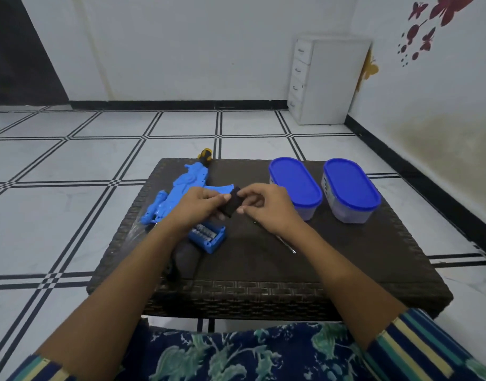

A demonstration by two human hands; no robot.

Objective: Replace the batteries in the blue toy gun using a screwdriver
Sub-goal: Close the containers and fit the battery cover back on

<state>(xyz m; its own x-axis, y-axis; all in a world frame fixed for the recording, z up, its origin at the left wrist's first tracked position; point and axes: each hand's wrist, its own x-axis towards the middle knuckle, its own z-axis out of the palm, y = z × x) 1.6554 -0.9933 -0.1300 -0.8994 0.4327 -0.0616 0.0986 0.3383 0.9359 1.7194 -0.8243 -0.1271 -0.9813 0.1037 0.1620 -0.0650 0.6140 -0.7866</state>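
We see the bright blue plastic toy gun lying along the bench's left edge, its battery compartment open (silver batteries showing). The left hand and right hand both pinch a small black cover.

Matt woven wicker table, glossy plastic toy gun & lids

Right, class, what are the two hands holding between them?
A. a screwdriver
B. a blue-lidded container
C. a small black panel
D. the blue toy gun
C: the left hand and right hand both pinch the small black panel, while the blue toy gun lies on the table.
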